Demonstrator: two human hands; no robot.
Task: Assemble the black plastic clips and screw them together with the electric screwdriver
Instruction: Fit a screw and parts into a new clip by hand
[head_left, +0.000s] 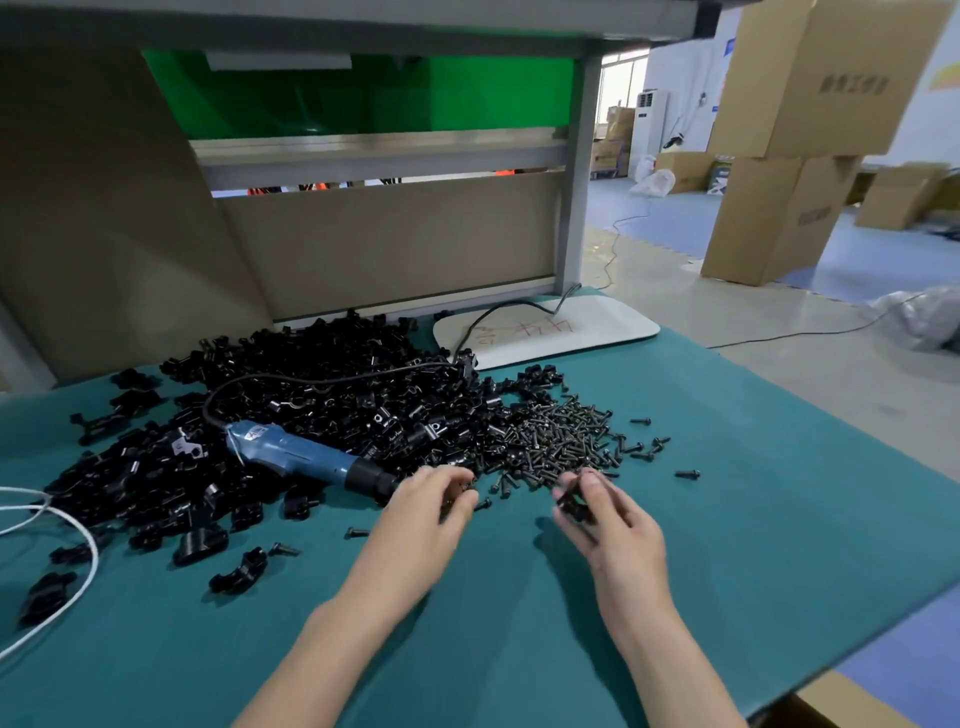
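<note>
Forearms reach in over teal mat (519, 639); both hands work at near edge of screws (561, 434).
Right hand (610, 519) grips one black clip (573, 503), fingers and thumb curled round it, held just above the mat in front of the screws. Left hand (431, 506) has fingers curled at the screw edge with dark bits at the tips; motion blur, cannot tell if it pinches a screw. Screwdriver (306, 457), blue body with black nose, lies on its side across the clips (311, 384), nose just beside left hand, black cord looping back over the heap to a white board (608, 325). Clips heaped left of screws, the two piles touching; strays lie scattered on the mat. White cord (85, 525) curves at left edge. Boxes (779, 208) stacked on floor, far right.
</note>
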